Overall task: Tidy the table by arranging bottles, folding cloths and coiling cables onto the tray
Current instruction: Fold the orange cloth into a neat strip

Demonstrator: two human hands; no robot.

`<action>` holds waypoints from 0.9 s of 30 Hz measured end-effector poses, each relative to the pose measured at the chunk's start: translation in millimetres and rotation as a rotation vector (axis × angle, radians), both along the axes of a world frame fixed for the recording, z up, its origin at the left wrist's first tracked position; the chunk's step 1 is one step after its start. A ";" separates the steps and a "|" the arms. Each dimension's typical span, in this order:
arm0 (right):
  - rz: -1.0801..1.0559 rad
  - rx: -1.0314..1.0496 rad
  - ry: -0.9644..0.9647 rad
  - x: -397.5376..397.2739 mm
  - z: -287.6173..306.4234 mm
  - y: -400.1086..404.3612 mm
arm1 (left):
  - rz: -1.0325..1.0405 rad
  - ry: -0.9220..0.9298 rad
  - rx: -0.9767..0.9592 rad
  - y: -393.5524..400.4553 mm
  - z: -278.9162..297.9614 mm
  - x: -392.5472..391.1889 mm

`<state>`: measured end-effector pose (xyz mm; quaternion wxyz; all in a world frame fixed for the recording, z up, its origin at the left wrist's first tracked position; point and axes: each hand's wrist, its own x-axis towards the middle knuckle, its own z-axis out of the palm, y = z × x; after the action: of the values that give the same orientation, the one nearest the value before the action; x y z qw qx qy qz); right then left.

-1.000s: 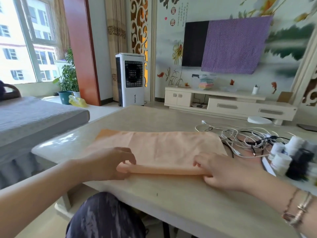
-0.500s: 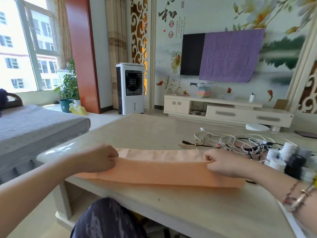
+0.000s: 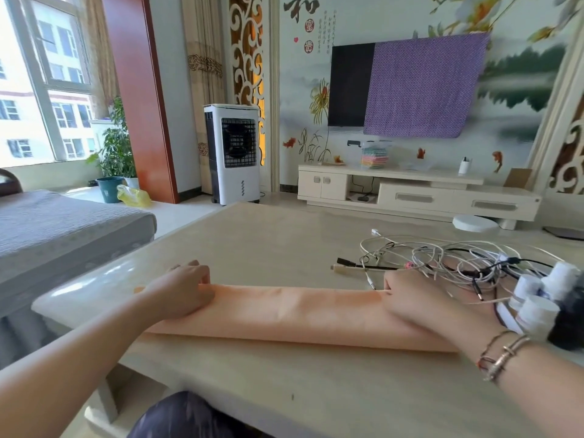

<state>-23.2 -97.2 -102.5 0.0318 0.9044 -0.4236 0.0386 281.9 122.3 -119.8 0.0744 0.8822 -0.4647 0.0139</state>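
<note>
A peach-orange cloth (image 3: 294, 311), folded into a long narrow band, lies flat across the near part of the beige stone-look table (image 3: 316, 390), running from left to right. The left hand (image 3: 181, 292) rests on the cloth's left end, knuckles up and fingers curled down over the far edge; whether they pinch the fabric or only press on it cannot be told. The right hand (image 3: 423, 306) lies on the right end, palm down, with its fingers bent at the far edge in the same way; its grip is likewise unclear. Two thin metal bracelets (image 3: 502, 355) circle the right wrist.

Just beyond the right hand sprawls a loose tangle of white and black cables (image 3: 448, 263), with several plugs pointing left onto bare tabletop. At the right edge, close to the right forearm, stands a cluster of small white-capped bottles (image 3: 537, 298) beside a dark one (image 3: 568, 317).

Past the table, a white tower air cooler (image 3: 232, 153) stands on the floor, and a wall-mounted television half covered by a purple cloth (image 3: 407, 86) hangs above a low cream cabinet (image 3: 410, 191). A grey-covered sofa (image 3: 57, 229) sits at left.
</note>
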 end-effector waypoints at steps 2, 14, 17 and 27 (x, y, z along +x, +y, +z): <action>-0.002 -0.030 0.001 2.9 -3.7 -2.9 | 0.020 -0.038 -0.008 -4.3 -3.7 3.4; 0.044 -0.091 0.003 1.1 -8.6 -6.1 | -0.324 -0.066 -0.353 -30.5 -0.8 -52.9; 0.046 -0.060 0.022 1.1 -5.5 -5.8 | -0.563 0.158 -0.337 -54.8 1.8 -104.4; -0.022 0.248 0.301 6.0 23.0 -17.3 | -0.498 0.087 -0.068 -72.0 -14.9 -135.7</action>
<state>-17.2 -114.6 -79.5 -0.0166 0.8924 -0.4253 -0.1498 146.2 50.4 -134.6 0.1251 0.7373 -0.6634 -0.0272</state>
